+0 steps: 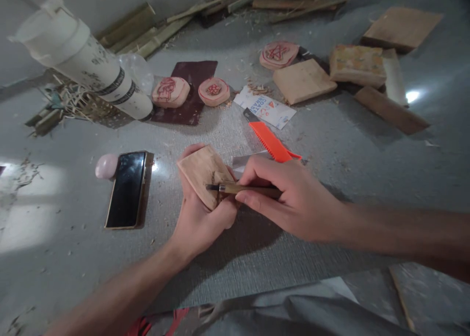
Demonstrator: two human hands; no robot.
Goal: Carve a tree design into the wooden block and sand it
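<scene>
Fingers of my left hand point(205, 218) wrap round a pale wooden block point(200, 169), holding it tilted above the grey tabletop. Dark lines mark the block's face near its lower right corner. My right hand point(293, 194) is closed on a wood carving chisel point(235, 188) with a brown wooden handle. The chisel's dark metal tip lies over the marked part of the block; whether it bites into the wood I cannot tell. My left thumb is close to the chisel handle. Just beyond my right hand lies an orange utility knife point(270, 140).
A phone point(127, 189) and a pinkish rounded object point(106, 166) lie left. Behind are a white tumbler point(99, 67), dark sandpaper point(183, 116), carved blocks with red lines point(214, 91), a printed packet point(266, 106), plain wood blocks point(304, 80) and bamboo strips point(161, 35).
</scene>
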